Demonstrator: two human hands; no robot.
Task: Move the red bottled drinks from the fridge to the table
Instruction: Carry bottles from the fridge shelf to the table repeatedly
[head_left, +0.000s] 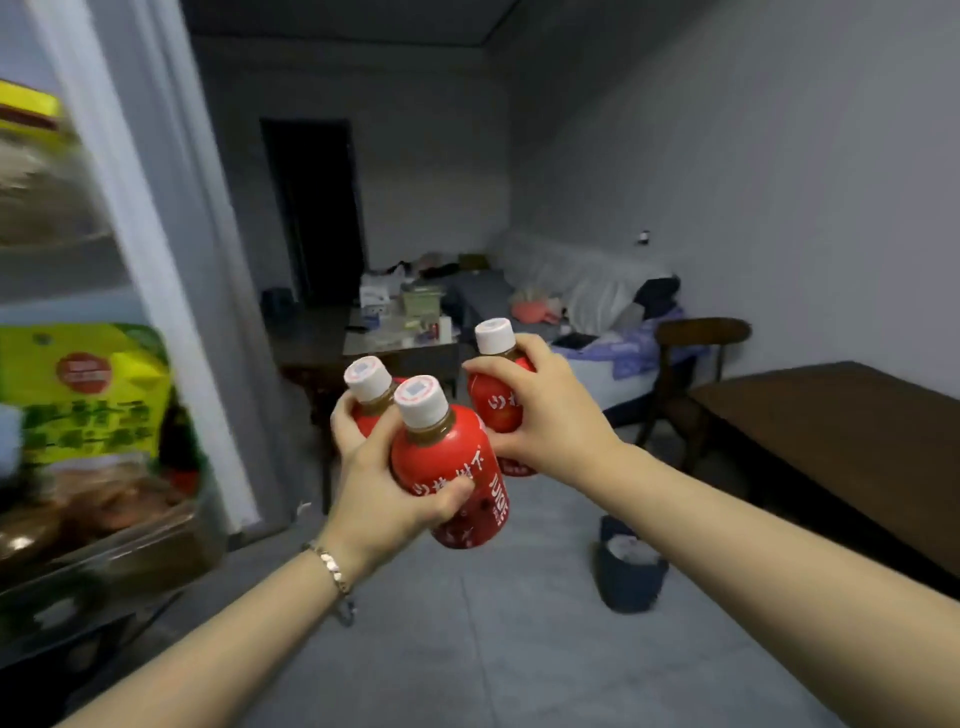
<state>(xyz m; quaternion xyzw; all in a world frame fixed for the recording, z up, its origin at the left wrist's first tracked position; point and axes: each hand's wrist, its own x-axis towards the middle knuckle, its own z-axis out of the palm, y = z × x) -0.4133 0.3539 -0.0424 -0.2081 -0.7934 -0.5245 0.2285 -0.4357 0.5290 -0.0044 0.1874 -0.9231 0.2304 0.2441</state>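
Three red bottled drinks with white caps are held in mid-air in front of me. My left hand (374, 483) grips two of them: a near bottle (457, 467) and, behind it, a second bottle (370, 387) mostly hidden by my fingers. My right hand (545, 415) is closed around the third bottle (497, 402), a little further right and higher. The open fridge (78, 364) is at the left edge, its shelves holding a yellow-green packet and containers. A dark wooden table (831, 431) stands at the right.
A small dark bin (631, 571) sits on the grey tiled floor beside the wooden table. A wooden chair (696, 358) stands behind that table. Further back are a cluttered low table (400, 332), a sofa with bedding and a dark doorway.
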